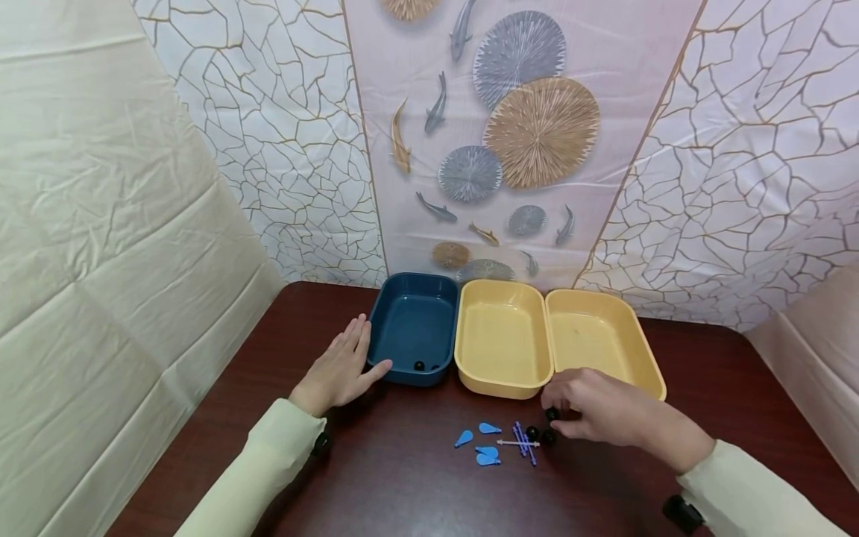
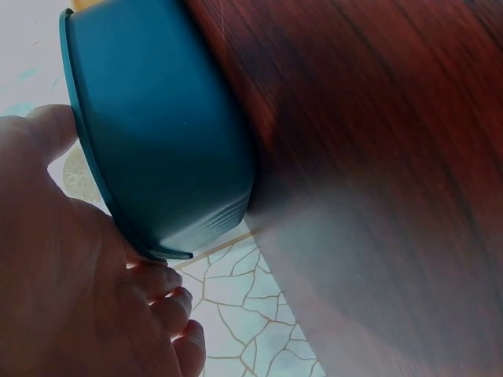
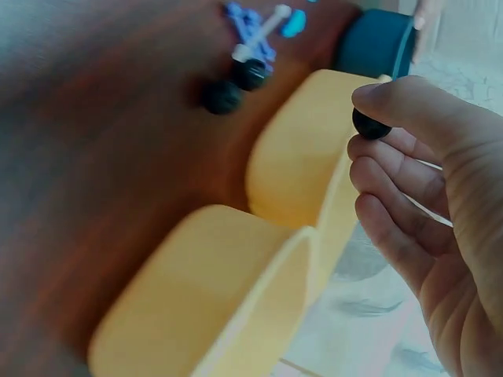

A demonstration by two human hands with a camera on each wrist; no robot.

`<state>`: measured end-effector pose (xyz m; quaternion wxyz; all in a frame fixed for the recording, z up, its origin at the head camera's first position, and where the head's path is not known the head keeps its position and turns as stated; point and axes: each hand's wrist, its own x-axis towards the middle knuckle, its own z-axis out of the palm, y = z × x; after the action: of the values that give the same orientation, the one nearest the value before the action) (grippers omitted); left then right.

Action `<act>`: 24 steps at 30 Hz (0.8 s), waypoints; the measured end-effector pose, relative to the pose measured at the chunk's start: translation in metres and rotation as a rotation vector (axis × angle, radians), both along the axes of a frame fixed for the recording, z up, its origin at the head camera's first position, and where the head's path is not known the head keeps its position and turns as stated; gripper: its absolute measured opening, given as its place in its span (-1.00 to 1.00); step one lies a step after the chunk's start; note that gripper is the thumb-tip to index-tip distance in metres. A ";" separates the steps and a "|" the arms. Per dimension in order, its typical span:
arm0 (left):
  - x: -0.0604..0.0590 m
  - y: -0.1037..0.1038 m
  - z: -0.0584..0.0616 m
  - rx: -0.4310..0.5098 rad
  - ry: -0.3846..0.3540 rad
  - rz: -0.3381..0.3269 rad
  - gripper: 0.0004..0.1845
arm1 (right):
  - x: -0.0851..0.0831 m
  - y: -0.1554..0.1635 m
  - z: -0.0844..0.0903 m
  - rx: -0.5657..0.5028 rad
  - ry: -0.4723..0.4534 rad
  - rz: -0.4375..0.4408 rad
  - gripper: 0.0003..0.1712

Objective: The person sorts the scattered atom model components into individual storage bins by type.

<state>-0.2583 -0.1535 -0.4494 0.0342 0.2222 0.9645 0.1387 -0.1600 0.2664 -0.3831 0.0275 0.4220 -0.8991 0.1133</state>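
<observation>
My left hand (image 1: 354, 356) lies flat on the dark wooden table (image 1: 403, 485), fingers straight along the left wall of a blue tray (image 1: 411, 322) and thumb against its front corner; the left wrist view shows the palm (image 2: 71, 267) against that tray's wall (image 2: 161, 133). A black ball (image 1: 419, 365) sits inside it. My right hand (image 1: 560, 409) hovers in front of the middle yellow tray (image 1: 503, 343) and pinches a small black ball (image 3: 369, 126) between thumb and fingertips. Two more black balls (image 1: 532, 432) (image 3: 223, 96) lie on the table beside it.
A second yellow tray (image 1: 607, 335) stands to the right. Several blue teardrop pieces (image 1: 487, 453) and thin purple sticks (image 1: 523, 438) with one white stick lie in front of the trays. Patterned backdrop walls rise close behind and at both sides.
</observation>
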 end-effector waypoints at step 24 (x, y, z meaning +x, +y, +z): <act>0.001 0.000 0.002 0.003 0.015 -0.004 -0.01 | -0.066 -0.054 0.053 0.025 0.034 0.015 -0.92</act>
<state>-0.2569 -0.1531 -0.4474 0.0271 0.2253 0.9640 0.1384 -0.2257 0.2124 -0.3297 0.0365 0.4307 -0.8967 0.0953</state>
